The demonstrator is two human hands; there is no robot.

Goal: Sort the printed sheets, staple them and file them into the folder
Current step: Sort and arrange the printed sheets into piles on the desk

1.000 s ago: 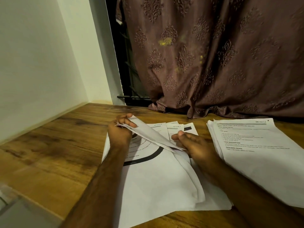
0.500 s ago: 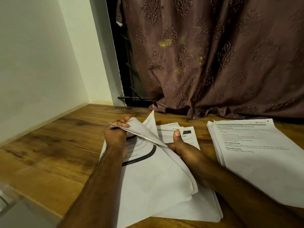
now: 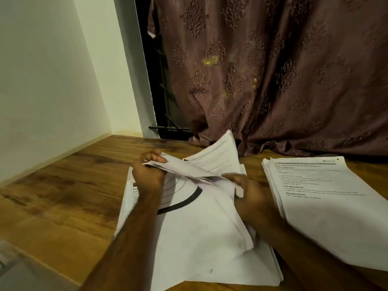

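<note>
A loose stack of printed sheets (image 3: 199, 244) lies on the wooden table in front of me. Its top sheet, printed with a black arc, is visible. My left hand (image 3: 149, 175) pinches the far left corner of several lifted sheets (image 3: 218, 158), which fan upward toward the curtain. My right hand (image 3: 249, 194) grips the right side of the same lifted sheets, thumb on top. A second, neater pile of printed sheets (image 3: 327, 198) rests to the right, text side up. No stapler or folder is visible.
The wooden table (image 3: 63, 196) meets a white wall (image 3: 46, 97) on the left. A brown patterned curtain (image 3: 273, 70) hangs behind, its hem resting on the table's far edge. A grey surface (image 3: 19, 276) shows at the bottom left corner.
The sheets held in both hands have been raised and fanned open further, one page now standing up toward the curtain. My right hand has shifted right and turned under the lifted pages.
</note>
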